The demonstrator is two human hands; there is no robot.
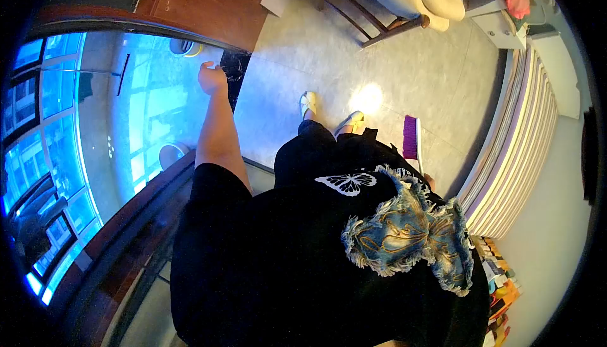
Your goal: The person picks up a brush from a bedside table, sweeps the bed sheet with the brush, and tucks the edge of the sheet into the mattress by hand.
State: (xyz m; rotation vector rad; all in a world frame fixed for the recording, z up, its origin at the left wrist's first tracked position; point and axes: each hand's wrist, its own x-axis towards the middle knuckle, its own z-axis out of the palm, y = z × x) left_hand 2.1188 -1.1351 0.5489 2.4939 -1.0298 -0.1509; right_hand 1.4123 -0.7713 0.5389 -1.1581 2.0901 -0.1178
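Left hand (212, 78), upper left of centre, extends with fingers curled loosely, grasping nothing, over the dark threshold strip (235, 72) beside the open brown wooden door (208, 2). Right hand is mostly hidden near the purple-bristled broom head (411, 137), right of centre; it possibly grips the handle, but this cannot be confirmed.

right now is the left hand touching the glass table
Touching. The head view shows the left hand curled with its fingers pressed down on the edge of the glass table, with no gap between them.
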